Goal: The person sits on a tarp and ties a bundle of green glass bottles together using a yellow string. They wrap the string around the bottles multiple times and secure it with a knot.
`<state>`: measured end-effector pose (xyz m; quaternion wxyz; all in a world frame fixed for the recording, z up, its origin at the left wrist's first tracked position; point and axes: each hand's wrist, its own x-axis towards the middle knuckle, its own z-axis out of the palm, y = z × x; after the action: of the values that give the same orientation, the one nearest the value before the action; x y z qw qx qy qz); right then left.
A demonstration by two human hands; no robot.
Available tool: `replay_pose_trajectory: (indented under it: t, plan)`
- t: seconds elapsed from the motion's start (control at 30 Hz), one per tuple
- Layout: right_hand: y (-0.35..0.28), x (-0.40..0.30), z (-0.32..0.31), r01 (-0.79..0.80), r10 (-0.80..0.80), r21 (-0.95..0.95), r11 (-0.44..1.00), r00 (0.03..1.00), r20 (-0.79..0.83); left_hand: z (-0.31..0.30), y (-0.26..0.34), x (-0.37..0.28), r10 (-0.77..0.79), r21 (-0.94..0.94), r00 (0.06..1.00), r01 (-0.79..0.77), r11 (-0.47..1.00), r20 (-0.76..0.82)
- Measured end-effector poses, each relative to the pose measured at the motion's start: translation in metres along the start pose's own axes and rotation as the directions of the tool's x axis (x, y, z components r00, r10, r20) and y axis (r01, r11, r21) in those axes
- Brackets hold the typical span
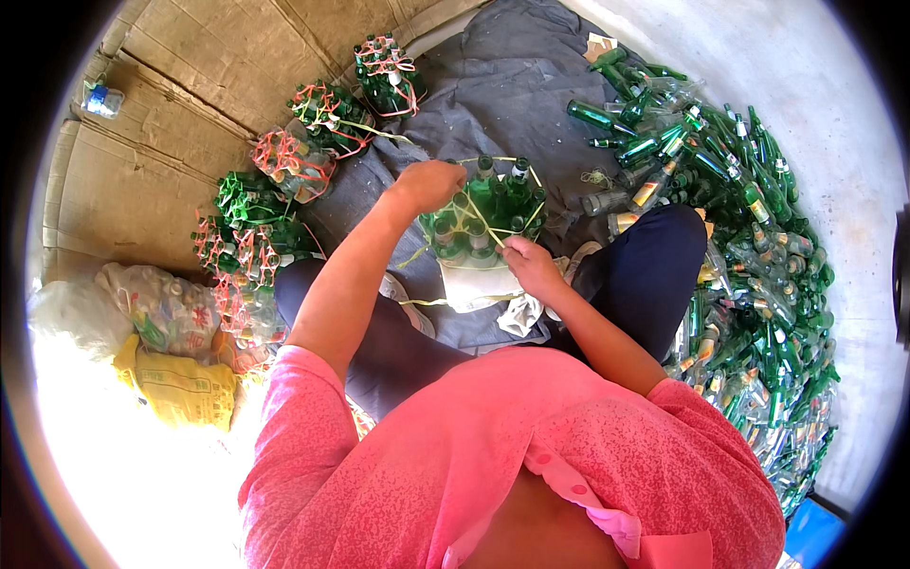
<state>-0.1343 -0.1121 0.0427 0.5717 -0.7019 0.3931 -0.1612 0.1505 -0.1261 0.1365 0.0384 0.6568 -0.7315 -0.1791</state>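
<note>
Several green glass bottles (518, 192) stand upright in a cluster between my knees, with yellow plastic twine (485, 222) looped round and across their necks. My left hand (429, 186) is at the cluster's upper left, its fingers curled over a bottle neck and twine; what exactly they grip is hidden. Pinched in the fingers of my right hand (532, 267), at the cluster's lower right, is a taut length of the twine. A white cloth or sheet (469, 284) lies just below the bottles, and a loose twine end trails at their left.
Bundles of bottles tied with red twine (293, 165) and green twine (249, 199) line the left side by the cardboard (149, 163). A large heap of loose bottles (768, 284) fills the right. Dark cloth (512, 92) covers the floor. Stuffed plastic bags (174, 313) sit at the lower left.
</note>
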Motion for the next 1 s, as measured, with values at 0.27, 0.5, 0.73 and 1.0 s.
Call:
replay_pose_trajectory:
  t: [0.27, 0.5, 0.73, 1.0]
  plan:
    - [-0.004, 0.0, -0.004, 0.019, -0.019, 0.006, 1.0, 0.998, 0.054, 0.005, -0.003, 0.008, -0.028, 0.015, 0.999, 0.028, 0.999, 0.037]
    - [-0.013, -0.003, -0.006, -0.047, 0.045, 0.014, 0.999, 0.995, 0.087, 0.011, -0.003, 0.01, -0.098, -0.003, 0.994, 0.098, 0.995, 0.041]
    - [-0.016, 0.0, -0.012, -0.049, 0.049, 0.002, 0.999, 0.993, 0.107, 0.013, -0.007, 0.013, -0.135, -0.082, 0.987, 0.142, 0.986, 0.085]
    - [-0.021, -0.007, -0.027, -0.113, 0.1, 0.123, 0.986, 0.99, 0.103, 0.02, -0.016, 0.012, -0.029, -0.163, 0.999, 0.035, 0.986, 0.04]
